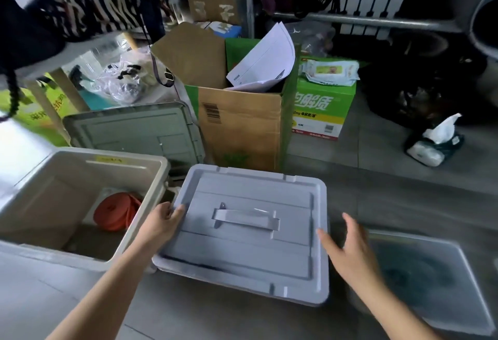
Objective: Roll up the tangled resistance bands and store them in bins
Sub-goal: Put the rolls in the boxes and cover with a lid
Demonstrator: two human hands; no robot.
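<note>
The grey lid (242,253) lay flat between both hands, its long axis running left to right and its handle (246,218) along the same line. The left hand (161,222) had its grip closed on the lid's left short edge, thumb on top and fingers curled under the rim. The right hand (347,250) was spread wide and held nothing. It was just beside the right short edge, but motion blur hid whether it touched. So the coming move probably turned on the right hand closing inward, to the left, onto that edge.

The one rolled orange band (116,214) in view sat in the bottom of the open beige bin (113,260), left of the lid and nearer the left hand.

There were three lids: the grey one, a grey-green lid (134,129) propped behind the beige bin, and a translucent lid (420,280) on the floor (377,178) at right (what lay under it was too blurred to name). Only one bin stood open.
</note>
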